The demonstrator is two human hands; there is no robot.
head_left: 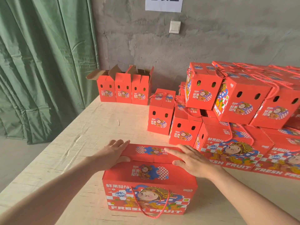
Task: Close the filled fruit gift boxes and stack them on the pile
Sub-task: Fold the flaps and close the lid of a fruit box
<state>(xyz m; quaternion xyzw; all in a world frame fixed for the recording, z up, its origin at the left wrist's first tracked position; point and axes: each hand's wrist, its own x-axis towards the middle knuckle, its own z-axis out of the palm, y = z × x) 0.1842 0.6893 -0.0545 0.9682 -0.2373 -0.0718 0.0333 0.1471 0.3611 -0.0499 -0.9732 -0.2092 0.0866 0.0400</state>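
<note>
Box [150,184] is pressed down by left hand [112,154] and right hand [193,161], both held flat. Long axis laid left-right. Pile [243,111] seen toward right edge of table [78,143], nearer right hand.

The rear wall [227,38] is bare grey render, rough and cracked. A white double light switch [174,26] is mounted on it, below a white paper notice [164,4] cut off by the top of the view. A green pleated curtain [40,62] hangs at left. The table [81,143] has a pale wood-grain top; grey floor [13,159] lies beyond its left edge.
</note>
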